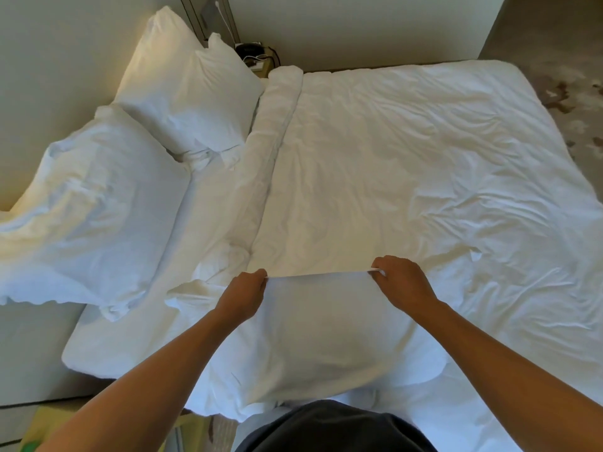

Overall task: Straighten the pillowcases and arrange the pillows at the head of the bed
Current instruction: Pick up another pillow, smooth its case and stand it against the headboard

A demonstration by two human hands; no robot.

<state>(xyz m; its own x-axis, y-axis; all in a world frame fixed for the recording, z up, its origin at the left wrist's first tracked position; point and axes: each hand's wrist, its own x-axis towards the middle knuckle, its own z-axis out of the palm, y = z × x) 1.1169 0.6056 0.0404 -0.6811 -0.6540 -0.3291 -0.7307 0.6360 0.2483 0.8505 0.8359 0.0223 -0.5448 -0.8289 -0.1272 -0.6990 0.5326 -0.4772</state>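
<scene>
Seemingly from the head view, the pillow [313, 340] lay directly before the person, long axis running left-right. Left hand [244, 295] and right hand [401, 285] each pinched a far pillowcase corner, pulling taut. Its near edge was hidden by clothing; two pillows [182, 93] waited far left.
</scene>
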